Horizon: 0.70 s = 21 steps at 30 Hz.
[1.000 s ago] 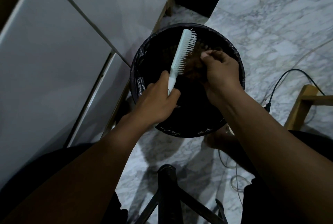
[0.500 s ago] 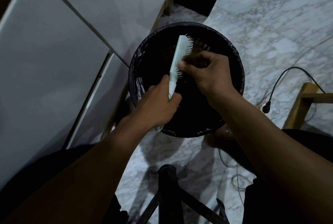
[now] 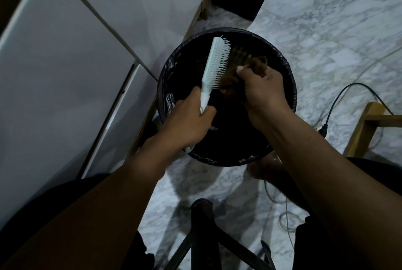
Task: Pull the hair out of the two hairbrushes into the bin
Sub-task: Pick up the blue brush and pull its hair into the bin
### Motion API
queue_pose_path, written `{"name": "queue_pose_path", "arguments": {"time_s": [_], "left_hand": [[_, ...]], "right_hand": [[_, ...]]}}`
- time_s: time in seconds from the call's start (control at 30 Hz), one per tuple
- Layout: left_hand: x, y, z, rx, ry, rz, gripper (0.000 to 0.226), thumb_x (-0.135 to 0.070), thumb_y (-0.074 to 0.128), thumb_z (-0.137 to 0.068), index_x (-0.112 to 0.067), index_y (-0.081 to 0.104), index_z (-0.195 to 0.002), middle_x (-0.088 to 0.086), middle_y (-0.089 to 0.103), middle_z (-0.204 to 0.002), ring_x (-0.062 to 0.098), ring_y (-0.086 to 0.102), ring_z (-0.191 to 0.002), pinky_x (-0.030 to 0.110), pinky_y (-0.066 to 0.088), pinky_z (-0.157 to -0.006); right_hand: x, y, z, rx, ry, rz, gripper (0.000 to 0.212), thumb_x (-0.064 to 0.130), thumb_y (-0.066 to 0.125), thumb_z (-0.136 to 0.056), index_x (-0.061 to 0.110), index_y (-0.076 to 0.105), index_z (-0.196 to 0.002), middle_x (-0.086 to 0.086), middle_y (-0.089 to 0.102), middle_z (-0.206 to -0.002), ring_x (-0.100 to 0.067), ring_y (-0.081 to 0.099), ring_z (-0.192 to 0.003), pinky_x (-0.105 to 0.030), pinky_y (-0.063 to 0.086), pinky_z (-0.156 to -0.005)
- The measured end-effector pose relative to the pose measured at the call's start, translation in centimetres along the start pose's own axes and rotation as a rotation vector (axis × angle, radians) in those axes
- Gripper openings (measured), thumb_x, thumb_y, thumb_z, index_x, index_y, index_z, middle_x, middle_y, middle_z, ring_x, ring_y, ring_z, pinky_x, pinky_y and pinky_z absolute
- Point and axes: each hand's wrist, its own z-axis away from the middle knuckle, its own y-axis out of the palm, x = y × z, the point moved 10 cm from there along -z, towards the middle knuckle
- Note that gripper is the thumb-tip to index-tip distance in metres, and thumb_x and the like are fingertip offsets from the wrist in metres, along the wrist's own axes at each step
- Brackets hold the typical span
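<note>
White cabinet panels [image 3: 65, 74] crowd the left; marble floor [image 3: 326, 19] lies open to the right. One black-lined bin [image 3: 289, 87] sits between. One pale hairbrush [image 3: 215, 63] hangs over it, handle gripped in the left hand [image 3: 187, 122]. The right hand [image 3: 264, 89] pinches a brown hair clump [image 3: 230, 82] beside the bristles. The bin's inside is too dark to read.

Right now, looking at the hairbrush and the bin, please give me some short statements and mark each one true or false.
1. The left hand grips the white hairbrush by its handle. True.
2. The right hand is empty. False: it pinches a clump of brown hair.
3. The hairbrush is held over the black-lined bin. True.
4. The bristles face the left hand's side. False: they face the right hand.
5. A black cable lies on the marble floor. True.
</note>
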Motion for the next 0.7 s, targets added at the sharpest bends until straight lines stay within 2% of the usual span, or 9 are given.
{"name": "queue_pose_path", "arguments": {"time_s": [0.07, 0.13, 0.2, 0.27, 0.37, 0.43, 0.47, 0.57, 0.7], "left_hand": [[0.6, -0.2, -0.2, -0.018, -0.033, -0.012, 0.013, -0.028, 0.049, -0.095, -0.020, 0.041, -0.090, -0.002, 0.054, -0.075, 0.013, 0.053, -0.062, 0.032, 0.038, -0.053], [1.0, -0.3, -0.3, -0.027, -0.055, -0.025, 0.013, -0.028, 0.049, -0.094, -0.020, 0.041, -0.090, -0.003, 0.054, -0.076, 0.011, 0.053, -0.063, 0.031, 0.035, -0.053], [1.0, -0.4, -0.4, -0.031, -0.054, -0.031, 0.012, -0.029, 0.050, -0.094, -0.020, 0.041, -0.092, -0.002, 0.054, -0.075, 0.012, 0.054, -0.062, 0.031, 0.035, -0.053], [1.1, -0.5, -0.3, -0.036, -0.059, -0.041, 0.013, -0.031, 0.050, -0.093, -0.021, 0.040, -0.092, -0.002, 0.055, -0.075, 0.014, 0.055, -0.062, 0.031, 0.036, -0.053], [1.2, -0.9, -0.3, -0.058, -0.068, -0.051, 0.016, -0.032, 0.052, -0.092, -0.025, 0.038, -0.086, -0.003, 0.054, -0.075, 0.013, 0.055, -0.062, 0.031, 0.035, -0.052], [1.2, -1.0, -0.3, -0.069, -0.064, -0.055, 0.022, -0.032, 0.054, -0.091, -0.027, 0.037, -0.078, -0.003, 0.054, -0.074, 0.013, 0.055, -0.063, 0.031, 0.034, -0.052], [1.1, -1.0, -0.3, -0.066, -0.059, -0.053, 0.024, -0.031, 0.056, -0.090, -0.028, 0.037, -0.075, -0.004, 0.054, -0.073, 0.013, 0.054, -0.062, 0.030, 0.034, -0.052], [1.0, -0.5, -0.4, -0.031, -0.035, -0.003, 0.021, -0.029, 0.060, -0.088, -0.024, 0.045, -0.074, -0.005, 0.055, -0.068, 0.014, 0.054, -0.060, 0.030, 0.036, -0.054], [0.7, 0.6, -0.5, 0.052, -0.029, 0.168, 0.018, -0.029, 0.065, -0.087, -0.013, 0.061, -0.080, -0.003, 0.062, -0.064, 0.015, 0.059, -0.057, 0.036, 0.047, -0.058]], "right_hand": [[0.3, -0.5, -0.2, -0.021, 0.012, -0.029, 0.017, -0.005, 0.059, -0.091, -0.008, 0.067, -0.105, -0.024, 0.071, -0.092, -0.032, 0.072, -0.072, -0.042, 0.064, -0.061], [0.4, -1.0, -0.5, -0.037, 0.029, -0.046, 0.019, -0.007, 0.058, -0.089, -0.004, 0.066, -0.106, -0.022, 0.071, -0.093, -0.030, 0.073, -0.068, -0.036, 0.061, -0.057], [0.4, -1.8, -1.1, -0.065, 0.023, 0.032, 0.019, -0.004, 0.061, -0.086, 0.004, 0.065, -0.104, -0.021, 0.072, -0.101, -0.038, 0.075, -0.082, -0.046, 0.065, -0.065], [0.4, -2.3, -1.6, -0.076, 0.012, 0.229, 0.023, 0.004, 0.068, -0.084, 0.012, 0.062, -0.104, -0.014, 0.071, -0.101, -0.035, 0.072, -0.093, -0.054, 0.063, -0.081], [0.1, -1.7, -1.2, -0.023, 0.007, 0.486, 0.051, 0.025, 0.081, -0.071, 0.020, 0.057, -0.116, -0.005, 0.065, -0.111, -0.024, 0.068, -0.098, -0.046, 0.060, -0.091], [-0.2, -1.2, -1.1, 0.006, 0.005, 0.526, 0.074, 0.039, 0.081, -0.060, 0.021, 0.056, -0.127, -0.008, 0.060, -0.127, -0.024, 0.067, -0.105, -0.044, 0.060, -0.093], [-0.2, -1.1, -1.0, 0.014, -0.001, 0.519, 0.076, 0.041, 0.081, -0.062, 0.020, 0.057, -0.130, -0.008, 0.059, -0.129, -0.023, 0.067, -0.107, -0.042, 0.059, -0.095], [-0.1, -0.8, -1.1, 0.041, -0.005, 0.441, 0.056, 0.041, 0.077, -0.082, 0.017, 0.062, -0.129, -0.004, 0.064, -0.125, -0.018, 0.066, -0.108, -0.034, 0.056, -0.089], [-0.5, 0.2, -0.8, 0.118, 0.009, 0.200, 0.047, 0.031, 0.081, -0.084, 0.013, 0.063, -0.123, -0.003, 0.071, -0.112, -0.016, 0.071, -0.102, -0.033, 0.059, -0.077]]}}
